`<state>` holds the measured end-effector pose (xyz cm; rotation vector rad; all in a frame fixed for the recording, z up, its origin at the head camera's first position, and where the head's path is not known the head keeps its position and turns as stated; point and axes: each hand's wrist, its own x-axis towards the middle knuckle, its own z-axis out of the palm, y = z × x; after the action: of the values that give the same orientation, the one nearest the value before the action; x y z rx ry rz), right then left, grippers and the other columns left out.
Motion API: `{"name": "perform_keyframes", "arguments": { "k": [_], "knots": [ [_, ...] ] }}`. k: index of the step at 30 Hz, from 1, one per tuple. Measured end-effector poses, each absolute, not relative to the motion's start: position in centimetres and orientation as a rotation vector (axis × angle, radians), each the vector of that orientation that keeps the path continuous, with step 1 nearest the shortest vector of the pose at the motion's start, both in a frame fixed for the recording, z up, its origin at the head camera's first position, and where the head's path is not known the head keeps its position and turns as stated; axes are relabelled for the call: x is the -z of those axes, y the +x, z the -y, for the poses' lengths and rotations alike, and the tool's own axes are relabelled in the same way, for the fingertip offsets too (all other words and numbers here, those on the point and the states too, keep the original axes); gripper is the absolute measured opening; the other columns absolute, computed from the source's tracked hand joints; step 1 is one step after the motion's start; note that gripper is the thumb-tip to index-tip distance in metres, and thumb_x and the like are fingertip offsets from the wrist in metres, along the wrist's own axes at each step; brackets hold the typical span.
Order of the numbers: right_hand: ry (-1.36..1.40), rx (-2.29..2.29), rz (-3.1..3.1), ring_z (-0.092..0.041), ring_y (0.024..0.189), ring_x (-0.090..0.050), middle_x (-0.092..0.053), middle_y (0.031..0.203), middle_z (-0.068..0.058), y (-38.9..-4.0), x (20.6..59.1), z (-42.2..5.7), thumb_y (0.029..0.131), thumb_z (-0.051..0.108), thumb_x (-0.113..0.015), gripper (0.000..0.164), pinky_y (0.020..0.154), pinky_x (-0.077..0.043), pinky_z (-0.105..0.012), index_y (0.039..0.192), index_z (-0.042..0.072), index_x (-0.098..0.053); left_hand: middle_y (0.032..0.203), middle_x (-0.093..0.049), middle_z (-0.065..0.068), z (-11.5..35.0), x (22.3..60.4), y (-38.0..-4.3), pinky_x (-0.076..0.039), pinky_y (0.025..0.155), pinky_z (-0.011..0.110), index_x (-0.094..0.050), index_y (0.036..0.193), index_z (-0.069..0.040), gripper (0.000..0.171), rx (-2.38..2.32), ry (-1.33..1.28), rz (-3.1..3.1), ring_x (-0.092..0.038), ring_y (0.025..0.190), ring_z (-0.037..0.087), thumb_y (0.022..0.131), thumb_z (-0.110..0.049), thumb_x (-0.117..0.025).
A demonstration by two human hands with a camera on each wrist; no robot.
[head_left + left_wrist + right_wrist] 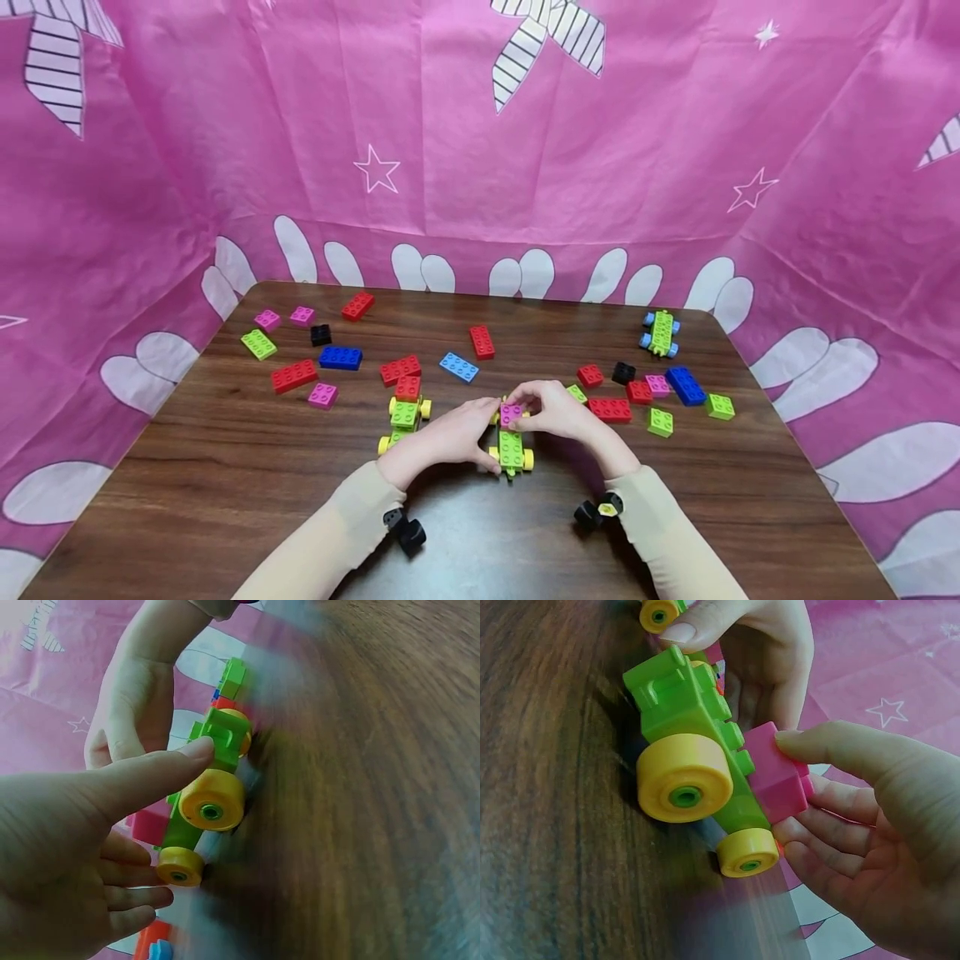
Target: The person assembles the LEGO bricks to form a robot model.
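Observation:
A green toy car base point(512, 452) with yellow wheels stands on the table between the hands. A pink brick point(774, 771) sits over the studs at its far end. My right hand point(557, 410) pinches this brick between thumb and fingers. From the other side, my left hand point(459, 430) holds the car base, its thumb point(161, 766) at the near end and its fingers toward the far end. Left of it is a second green car base point(400, 435) on yellow wheels, carrying a green brick point(406, 414) and a red brick point(408, 387); the left wrist partly hides it.
Loose bricks lie on the left, among them a dark blue brick point(341, 358) and a red brick point(294, 377). A light blue brick point(458, 367) is beyond the hands. More bricks spread at right, including a blue one point(686, 386). A green car base with blue wheels point(662, 333) stands back right.

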<state>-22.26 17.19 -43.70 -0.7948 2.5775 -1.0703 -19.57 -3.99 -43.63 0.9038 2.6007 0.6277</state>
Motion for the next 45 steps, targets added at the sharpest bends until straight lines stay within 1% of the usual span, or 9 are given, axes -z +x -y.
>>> {"name": "perform_keyframes", "arguments": {
  "k": [6,9,12,17,24,32,39,41,45],
  "knots": [
    [-0.827,1.064,-2.593,-0.016,0.087,-0.061,-0.069,0.098,-0.001,-22.1,43.5,-17.4,0.08,0.029,-0.078,0.037,0.077,-0.053,-0.027,0.107,0.006,-0.068,0.15,-0.039,0.017,4.5,42.3,-19.6,-0.032,0.113,0.04,-0.034,0.146,0.004,0.096,-0.587,0.936,-2.633,-0.036,0.139,0.029,0.076,-0.043,-0.08],
    [-0.815,1.099,-2.6,-0.02,0.092,-0.064,-0.069,0.101,-0.006,-21.9,43.2,-17.4,0.079,0.03,-0.078,0.043,0.08,-0.055,-0.033,0.111,0.004,-0.065,0.148,-0.042,0.017,5.1,41.1,-19.7,-0.035,0.111,0.041,-0.037,0.145,0.002,0.088,-0.606,0.943,-2.64,-0.039,0.137,0.029,0.079,-0.04,-0.078],
    [-0.792,1.124,-2.612,-0.025,0.103,-0.063,-0.067,0.111,-0.009,-21.8,43.2,-17.5,0.079,0.031,-0.078,0.048,0.089,-0.053,-0.042,0.116,0.004,-0.063,0.145,-0.047,0.014,6.0,40.0,-19.8,-0.039,0.108,0.043,-0.043,0.143,-0.002,0.077,-0.644,0.97,-2.66,-0.043,0.134,0.027,0.083,-0.037,-0.075],
    [-0.776,1.123,-2.647,-0.027,0.118,-0.056,-0.063,0.121,-0.006,-21.7,43.5,-17.6,0.077,0.031,-0.079,0.051,0.1,-0.045,-0.051,0.12,0.01,-0.061,0.135,-0.058,0.006,8.2,38.8,-20.4,-0.044,0.103,0.04,-0.055,0.135,-0.008,0.055,-0.764,1.115,-2.756,-0.052,0.126,0.022,0.088,-0.033,-0.07],
    [-0.828,1.174,-2.651,-0.023,0.113,-0.06,-0.066,0.113,-0.002,-21.7,44.2,-17.8,0.079,0.031,-0.079,0.043,0.096,-0.048,-0.047,0.113,0.009,-0.065,0.118,-0.066,0.005,12.4,38.1,-21.9,-0.05,0.096,0.041,-0.065,0.119,-0.008,0.035,-1.021,1.3,-2.928,-0.06,0.114,0.022,0.087,-0.017,-0.072],
    [-0.809,1.183,-2.638,-0.022,0.11,-0.061,-0.066,0.113,-0.003,-21.4,44.2,-18.0,0.079,0.029,-0.079,0.042,0.093,-0.05,-0.043,0.113,0.009,-0.065,0.111,-0.068,0.011,18.1,38.8,-23.8,-0.051,0.09,0.045,-0.067,0.112,-0.005,0.033,-1.147,1.29,-3.162,-0.062,0.108,0.028,0.081,-0.007,-0.076],
    [-0.791,1.188,-2.632,-0.021,0.108,-0.061,-0.066,0.112,-0.002,-21.2,44.5,-18.2,0.079,0.029,-0.079,0.04,0.093,-0.05,-0.041,0.112,0.012,-0.066,0.109,-0.068,0.015,23.4,40.0,-25.1,-0.049,0.086,0.048,-0.067,0.11,-0.002,0.036,-1.071,1.076,-3.32,-0.061,0.103,0.032,0.077,-0.006,-0.079],
    [-0.797,1.185,-2.633,-0.02,0.109,-0.061,-0.065,0.113,-0.002,-21.3,44.7,-18.3,0.078,0.031,-0.08,0.042,0.093,-0.05,-0.042,0.113,0.012,-0.065,0.108,-0.068,0.016,24.9,40.4,-25.4,-0.049,0.084,0.048,-0.066,0.11,-0.001,0.037,-1.043,1.013,-3.348,-0.061,0.101,0.032,0.076,-0.005,-0.079],
    [-0.817,1.177,-2.608,-0.022,0.113,-0.06,-0.063,0.118,-0.003,-21.4,45.1,-18.4,0.076,0.033,-0.082,0.053,0.097,-0.048,-0.044,0.119,0.011,-0.061,0.108,-0.067,0.019,27.6,41.1,-25.9,-0.046,0.087,0.049,-0.064,0.11,0.002,0.04,-1.016,0.901,-3.39,-0.06,0.101,0.034,0.073,-0.002,-0.08]
  ]
}}
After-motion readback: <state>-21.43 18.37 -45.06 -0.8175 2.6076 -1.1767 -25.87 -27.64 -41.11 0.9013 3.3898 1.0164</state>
